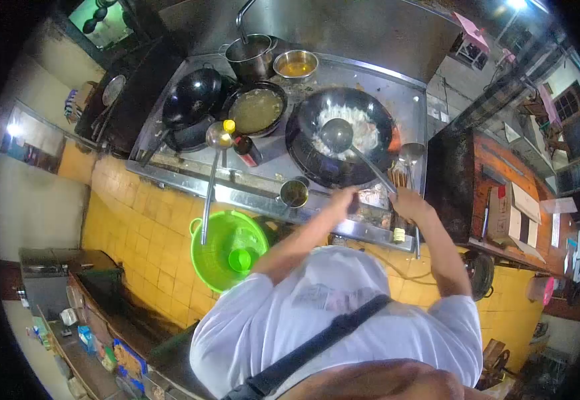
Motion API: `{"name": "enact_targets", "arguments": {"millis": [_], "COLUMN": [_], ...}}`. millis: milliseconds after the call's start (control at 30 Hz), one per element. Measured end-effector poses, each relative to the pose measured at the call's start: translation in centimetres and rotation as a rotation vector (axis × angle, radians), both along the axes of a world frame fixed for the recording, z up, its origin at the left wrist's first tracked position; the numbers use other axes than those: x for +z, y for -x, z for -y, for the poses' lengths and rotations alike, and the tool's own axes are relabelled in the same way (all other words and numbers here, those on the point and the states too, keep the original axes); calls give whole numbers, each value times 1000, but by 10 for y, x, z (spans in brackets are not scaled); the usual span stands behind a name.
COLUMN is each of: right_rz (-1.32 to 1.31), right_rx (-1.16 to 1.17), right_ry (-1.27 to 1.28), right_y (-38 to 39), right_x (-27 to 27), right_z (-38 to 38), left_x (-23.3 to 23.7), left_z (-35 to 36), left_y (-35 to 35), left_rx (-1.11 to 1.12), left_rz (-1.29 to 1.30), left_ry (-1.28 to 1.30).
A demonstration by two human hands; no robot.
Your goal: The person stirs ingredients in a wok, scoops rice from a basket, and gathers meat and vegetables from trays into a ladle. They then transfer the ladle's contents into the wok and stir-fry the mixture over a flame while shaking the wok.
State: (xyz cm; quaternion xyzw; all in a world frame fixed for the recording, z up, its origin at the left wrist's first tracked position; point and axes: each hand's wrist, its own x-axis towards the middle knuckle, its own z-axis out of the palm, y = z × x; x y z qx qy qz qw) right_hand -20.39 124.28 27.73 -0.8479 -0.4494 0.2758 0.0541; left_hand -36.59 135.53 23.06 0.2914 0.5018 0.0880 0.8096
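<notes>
My right hand [410, 204] is wrapped around the handle of a long metal ladle [337, 136]. The ladle's bowl rests over white, steaming food [364, 133] in a large black wok [316, 167]. At the wok's near edge, my left hand [344, 202] is closed; the part it grips is mostly hidden. Close to my left hand stands a small metal cup [294, 193] with dark contents. Right of the wok, a metal strainer or second ladle [411, 153] lies near my right hand, its bowl toward the back.
On the stove's left are a dark bottle with a yellow cap [246, 151], another ladle [218, 137], a pan of liquid [258, 110] and a black wok [190, 100]. Behind stand a pot [250, 60] and a bowl of yellow liquid [296, 65]. A green basket [200, 257] is below.
</notes>
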Motion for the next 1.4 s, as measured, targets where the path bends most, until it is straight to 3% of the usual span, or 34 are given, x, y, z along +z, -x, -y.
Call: {"name": "enact_targets", "arguments": {"millis": [33,100,167,233,300,333,367,433,500,600,633,700,767,833,967,1033,1100,1167,1233,1267,1300,1333,1400], "right_rz": [77,201,334,355,332,304,311,366,377,359,346,344,343,421,319,299,375,469,437,522,598,405,418], "right_rx": [47,118,200,276,270,255,252,115,136,196,201,90,-3,-14,140,135,205,30,15,114,217,126,120], "right_ry": [-8,24,62,-1,-16,-32,-46,-37,-67,-86,-78,-22,48,-37,-81,37,-3,28,-6,-86,-157,-87,-77], "right_y": [9,19,23,32,31,32,34,32,32,36,38,41,37,39,45,45,45,42,36,30,29,33,31], "right_x": [30,58,73,77,74,70,58,32,40,29,27,24,15,6,26,31,4,-9,-12,-15,-19,5,0], "right_z": [6,17,22,31,37,39,40,37,33,46,46,42,34,36,50,43,48,38,45,50,55,47,42], "left_x": [-3,62,69,24,-35,-29,-22,14,49,32,-7,6,-4,44,20,0,-10,0,38,50,45,32,0], "left_z": [7,3,-17,-37,-18,2,25,58,63,7,-14,-2,34,64,15,-10,7,42,62,61,44,19,0], "left_y": [0,17,28,32,39,39,41,55,58,37,34,32,44,57,40,29,34,46,60,61,56,48,40], "left_rx": [67,84,16,-56,-166,-88,-47,-176,-200,-193,-168,-52,-168,-167,-244,-94,-85,-137,-179,-217,-215,-238,-260], "left_rz": [374,529,618,542,241,102,151,265,272,226,324,145,305,265,169,141,196,190,173,173,167,225,283], "left_ry": [113,506,677,438,138,99,152,268,302,165,198,32,-102,191,105,-15,-56,-51,71,177,180,106,25]}}
